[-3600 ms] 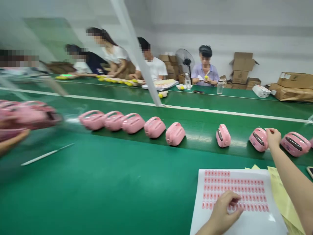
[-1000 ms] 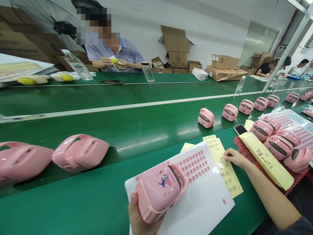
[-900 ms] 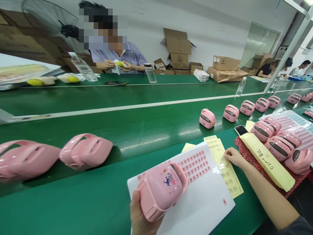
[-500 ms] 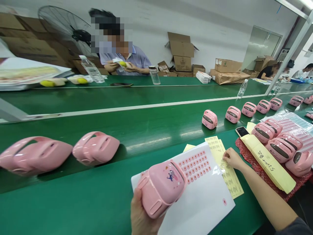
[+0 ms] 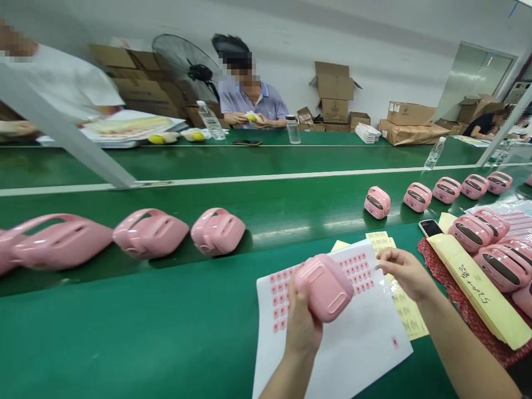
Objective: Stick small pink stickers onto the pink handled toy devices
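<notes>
Left hand (image 5: 301, 327) grips the pink toy case (image 5: 325, 285), fingers wrapped around its near end, holding it up above the white sticker sheet (image 5: 366, 343). Right hand (image 5: 405, 271) hovers just beside the case with thumb and forefinger pinched together on something tiny, too small to make out. Under it lies the yellow label sheet (image 5: 409, 316). More pink cases (image 5: 218, 231) line the green belt (image 5: 291, 205).

The toy case (image 5: 326, 287) in my left hand (image 5: 301, 327) is plain pink. Lower centre, the sticker sheet (image 5: 366, 343) is white with rows of small red marks. The belt (image 5: 124, 332) is green; a yellow sheet (image 5: 409, 318) lies right of centre.
</notes>
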Action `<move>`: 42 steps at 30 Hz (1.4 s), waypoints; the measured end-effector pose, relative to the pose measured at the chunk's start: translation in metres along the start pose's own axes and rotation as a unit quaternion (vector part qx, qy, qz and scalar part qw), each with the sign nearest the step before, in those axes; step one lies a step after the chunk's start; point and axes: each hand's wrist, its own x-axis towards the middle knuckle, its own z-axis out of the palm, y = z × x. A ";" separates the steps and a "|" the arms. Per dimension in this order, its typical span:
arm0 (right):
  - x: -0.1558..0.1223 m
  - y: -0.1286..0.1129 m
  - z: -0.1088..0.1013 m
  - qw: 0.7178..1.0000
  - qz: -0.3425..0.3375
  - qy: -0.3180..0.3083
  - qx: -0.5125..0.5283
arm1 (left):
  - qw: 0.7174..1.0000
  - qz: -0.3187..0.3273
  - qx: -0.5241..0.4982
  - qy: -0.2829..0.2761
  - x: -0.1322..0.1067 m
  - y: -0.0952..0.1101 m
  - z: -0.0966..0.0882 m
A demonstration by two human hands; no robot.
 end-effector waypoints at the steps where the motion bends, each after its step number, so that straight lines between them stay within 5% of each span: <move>1: -0.001 -0.005 0.016 1.000 -0.009 -0.010 0.026 | 1.000 0.017 0.000 -0.006 -0.001 -0.004 0.002; 6: 0.000 -0.017 0.063 0.999 0.012 -0.033 0.039 | 0.999 0.033 0.006 -0.019 -0.007 -0.008 0.005; 18: 0.002 -0.012 0.067 0.999 0.033 -0.022 0.020 | 0.999 0.028 0.005 -0.019 -0.007 -0.007 0.002; 30: 0.001 -0.003 0.075 0.998 -0.020 0.021 -0.062 | 0.999 0.032 0.003 -0.008 -0.009 -0.005 0.000; 34: -0.004 0.002 0.083 0.980 -0.124 0.069 -0.137 | 0.999 0.032 -0.005 -0.004 -0.008 -0.005 0.000; 39: -0.019 0.000 0.090 0.908 -0.332 0.120 -0.225 | 0.999 0.009 -0.038 0.017 -0.008 -0.008 -0.003; 42: -0.015 -0.005 0.086 0.901 -0.356 0.135 -0.210 | 0.997 0.000 -0.063 0.034 -0.004 -0.003 -0.012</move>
